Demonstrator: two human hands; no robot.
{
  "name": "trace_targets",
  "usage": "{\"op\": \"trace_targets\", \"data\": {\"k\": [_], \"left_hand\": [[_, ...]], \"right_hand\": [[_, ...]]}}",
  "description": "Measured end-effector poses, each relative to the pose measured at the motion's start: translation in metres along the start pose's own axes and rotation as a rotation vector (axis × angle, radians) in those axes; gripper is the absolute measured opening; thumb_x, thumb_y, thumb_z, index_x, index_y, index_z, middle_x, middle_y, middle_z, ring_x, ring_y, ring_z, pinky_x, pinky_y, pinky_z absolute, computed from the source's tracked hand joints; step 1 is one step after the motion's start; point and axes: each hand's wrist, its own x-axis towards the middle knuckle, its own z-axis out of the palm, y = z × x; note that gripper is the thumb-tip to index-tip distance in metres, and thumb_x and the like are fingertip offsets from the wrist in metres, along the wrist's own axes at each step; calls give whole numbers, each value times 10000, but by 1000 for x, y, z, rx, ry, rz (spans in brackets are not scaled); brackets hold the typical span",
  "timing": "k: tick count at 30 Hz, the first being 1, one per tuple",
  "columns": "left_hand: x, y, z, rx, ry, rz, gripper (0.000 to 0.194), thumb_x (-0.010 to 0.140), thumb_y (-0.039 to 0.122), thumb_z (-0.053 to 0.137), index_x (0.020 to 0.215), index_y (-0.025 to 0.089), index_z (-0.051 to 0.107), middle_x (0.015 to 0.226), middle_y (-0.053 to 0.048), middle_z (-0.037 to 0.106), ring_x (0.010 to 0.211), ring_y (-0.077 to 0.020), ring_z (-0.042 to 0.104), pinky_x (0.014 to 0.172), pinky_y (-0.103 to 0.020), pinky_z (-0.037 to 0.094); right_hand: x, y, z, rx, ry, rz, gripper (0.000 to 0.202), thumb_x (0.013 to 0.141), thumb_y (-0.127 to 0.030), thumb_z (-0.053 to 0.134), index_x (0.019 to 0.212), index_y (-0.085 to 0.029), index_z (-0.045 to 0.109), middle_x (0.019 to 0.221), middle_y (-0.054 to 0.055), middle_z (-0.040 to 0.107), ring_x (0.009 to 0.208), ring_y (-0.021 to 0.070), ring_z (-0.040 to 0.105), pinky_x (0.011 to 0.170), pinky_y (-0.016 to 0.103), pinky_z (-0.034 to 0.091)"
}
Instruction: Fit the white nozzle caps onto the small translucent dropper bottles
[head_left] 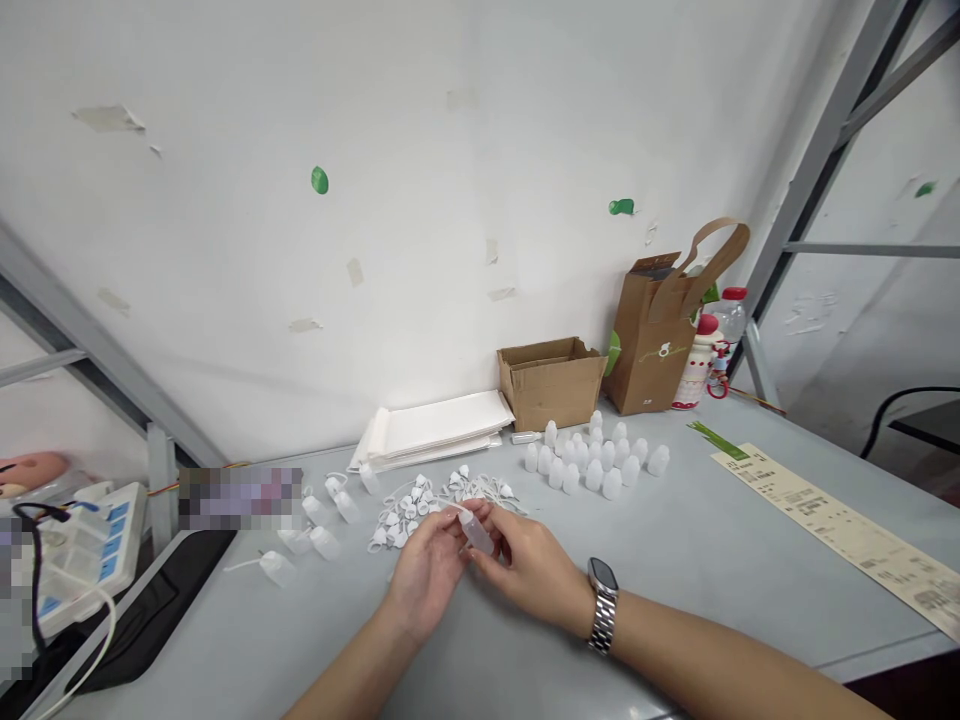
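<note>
A small translucent plastic bottle with a white cap is held at a tilt between my two hands. My right hand has its thumb and fingers closed around the bottle body. At the cap end, the fingers of my left hand are closed on the bottle's top. Just beyond my hands lies a pile of white caps with thin white straps. Several uncapped translucent bottles stand in a group to the right. To the left, several capped bottles lie on the table, some with straps sticking out.
An open cardboard box, a brown paper bag and a drink bottle stand along the wall. White flat packets lie beside the box. A long printed paper strip is at right; a power strip and black mat at left.
</note>
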Motion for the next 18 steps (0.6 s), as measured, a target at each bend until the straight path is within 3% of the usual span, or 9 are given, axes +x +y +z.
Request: {"op": "trace_targets", "data": {"k": [18], "left_hand": [[1,0,0,-17,11,-9,248,783,185,475,860,119,701,824,-80,717,908,-223,616,858,-333,415]], "right_hand": [[0,-1,-2,-3,-33,31,129,785,-236,565,893,-174,536,697,-2,608,579,136,533,533,228,370]]}}
